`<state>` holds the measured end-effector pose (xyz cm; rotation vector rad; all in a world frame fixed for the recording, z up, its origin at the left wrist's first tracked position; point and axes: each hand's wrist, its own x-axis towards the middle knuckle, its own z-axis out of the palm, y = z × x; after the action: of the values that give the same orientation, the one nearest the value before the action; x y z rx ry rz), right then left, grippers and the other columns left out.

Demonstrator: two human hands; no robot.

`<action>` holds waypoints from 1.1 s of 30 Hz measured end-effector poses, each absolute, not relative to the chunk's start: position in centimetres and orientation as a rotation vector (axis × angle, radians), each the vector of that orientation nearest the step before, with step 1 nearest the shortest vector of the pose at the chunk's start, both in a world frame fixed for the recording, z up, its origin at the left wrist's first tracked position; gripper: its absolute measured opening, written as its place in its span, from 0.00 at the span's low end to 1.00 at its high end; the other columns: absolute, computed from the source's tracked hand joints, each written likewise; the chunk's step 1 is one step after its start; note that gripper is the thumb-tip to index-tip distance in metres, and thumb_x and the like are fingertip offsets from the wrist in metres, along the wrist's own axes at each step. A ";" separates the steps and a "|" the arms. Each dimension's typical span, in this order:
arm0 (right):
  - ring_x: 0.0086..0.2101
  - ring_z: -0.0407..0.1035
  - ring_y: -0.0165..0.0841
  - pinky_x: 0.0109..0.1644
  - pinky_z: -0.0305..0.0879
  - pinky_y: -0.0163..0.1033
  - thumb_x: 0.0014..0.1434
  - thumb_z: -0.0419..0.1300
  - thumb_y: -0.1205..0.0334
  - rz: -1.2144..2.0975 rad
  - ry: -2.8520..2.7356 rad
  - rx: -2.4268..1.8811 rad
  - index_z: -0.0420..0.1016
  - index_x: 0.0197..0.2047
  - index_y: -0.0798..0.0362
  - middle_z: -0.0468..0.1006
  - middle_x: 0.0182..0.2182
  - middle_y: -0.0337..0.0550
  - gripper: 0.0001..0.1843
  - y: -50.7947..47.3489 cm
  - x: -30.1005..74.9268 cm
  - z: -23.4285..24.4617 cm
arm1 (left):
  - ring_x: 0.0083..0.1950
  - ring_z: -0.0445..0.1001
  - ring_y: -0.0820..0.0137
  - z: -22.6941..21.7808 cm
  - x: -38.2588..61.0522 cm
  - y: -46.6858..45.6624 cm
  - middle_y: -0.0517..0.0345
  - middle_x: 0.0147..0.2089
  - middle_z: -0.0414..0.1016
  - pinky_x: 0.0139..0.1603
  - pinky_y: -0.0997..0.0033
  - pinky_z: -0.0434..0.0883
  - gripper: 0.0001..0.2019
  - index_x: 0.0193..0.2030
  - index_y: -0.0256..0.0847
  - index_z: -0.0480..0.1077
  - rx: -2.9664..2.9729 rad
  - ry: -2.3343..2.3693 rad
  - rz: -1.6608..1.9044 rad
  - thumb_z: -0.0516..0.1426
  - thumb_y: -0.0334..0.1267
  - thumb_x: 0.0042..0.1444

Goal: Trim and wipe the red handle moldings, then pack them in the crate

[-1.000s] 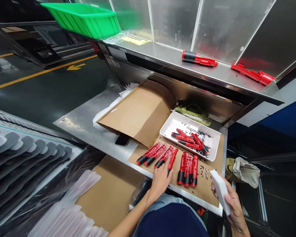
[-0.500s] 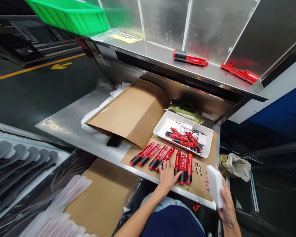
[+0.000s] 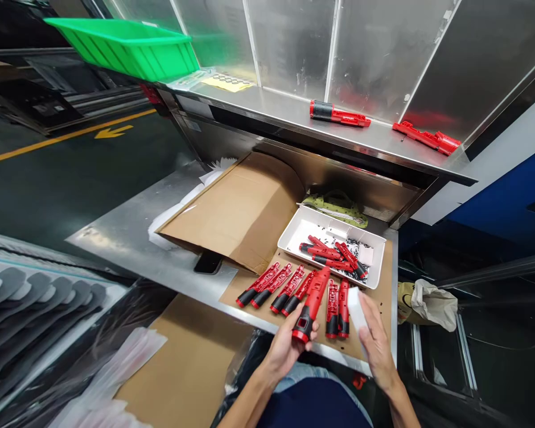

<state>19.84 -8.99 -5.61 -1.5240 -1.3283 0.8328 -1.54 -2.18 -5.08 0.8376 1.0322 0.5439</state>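
Observation:
My left hand is closed round the black lower end of a red-and-black plastic housing half, raised above the cardboard with its outer face up. In my right hand is a white foam block, tilted beside the housing and apart from it. Several similar housing halves lie slanted in a row on the cardboard sheet, left of my left hand. Two more housing halves lie between my hands, one with its ribbed inside showing.
A white tray behind the row holds more housings and small black bits. Left of it leans a large cardboard piece, with a phone beneath its edge. Housings and a green bin sit on the metal shelf.
My left hand has picked up one housing half from the row and lifted it. My right hand has brought the foam block leftward, nearer to it.

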 end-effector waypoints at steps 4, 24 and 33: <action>0.63 0.60 0.46 0.64 0.63 0.55 0.69 0.49 0.48 0.359 -1.639 -1.604 0.65 0.67 0.43 0.56 0.66 0.50 0.26 -4.7 18.4 -3.6 | 0.20 0.56 0.84 -2.5 -0.5 -2.3 0.62 0.28 0.62 0.18 0.85 0.59 0.26 0.32 0.36 0.66 0.442 0.768 0.436 0.48 0.60 0.64; 0.56 0.65 0.44 0.52 0.73 0.49 0.69 0.49 0.57 -0.005 -1.817 -1.603 0.69 0.64 0.41 0.61 0.58 0.51 0.22 -5.2 17.0 -2.5 | 0.14 0.64 0.77 -1.5 1.4 -2.9 0.68 0.18 0.65 0.12 0.82 0.46 0.42 0.63 0.36 0.62 0.586 0.863 0.615 0.56 0.68 0.52; 0.56 0.65 0.44 0.52 0.73 0.49 0.69 0.50 0.57 0.007 -1.750 -1.578 0.71 0.62 0.41 0.61 0.58 0.51 0.21 -4.6 17.5 -2.7 | 0.13 0.59 0.81 -1.2 0.7 -2.6 0.64 0.22 0.71 0.12 0.85 0.42 0.45 0.74 0.45 0.46 0.455 0.738 0.540 0.56 0.63 0.56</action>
<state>17.49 -4.61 -2.72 -1.5782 -1.7503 0.0070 0.67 -2.60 -1.20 0.4548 0.7380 0.5399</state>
